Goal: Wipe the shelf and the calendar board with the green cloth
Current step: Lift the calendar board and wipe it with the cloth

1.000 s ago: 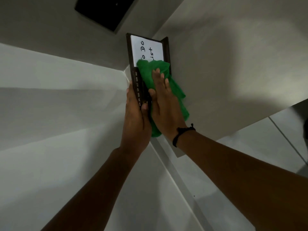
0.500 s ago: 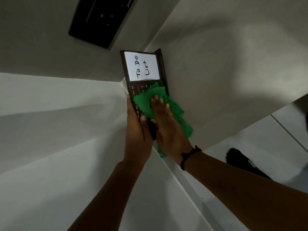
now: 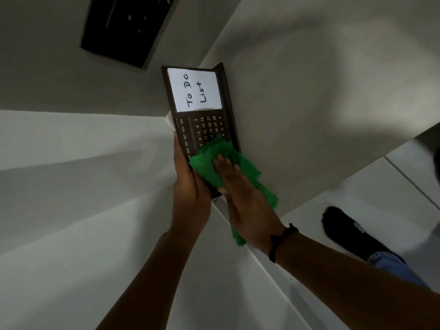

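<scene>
In the corner of the white shelf (image 3: 71,234), the dark calendar board (image 3: 204,129) is being wiped.

The board's lower left edge is gripped by the left hand (image 3: 190,186); the green cloth (image 3: 212,163) is pressed flat on its lower face under the open-palmed right hand (image 3: 245,201), below the white "To Do List" note (image 3: 195,90).

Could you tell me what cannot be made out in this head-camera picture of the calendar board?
- Lower part of the calendar board: covered by the green cloth and right hand.
- Board's left edge: hidden under the left hand.
- Date numbers: small, partly blurred.
- Dark panel above: cut off by the top edge.
</scene>
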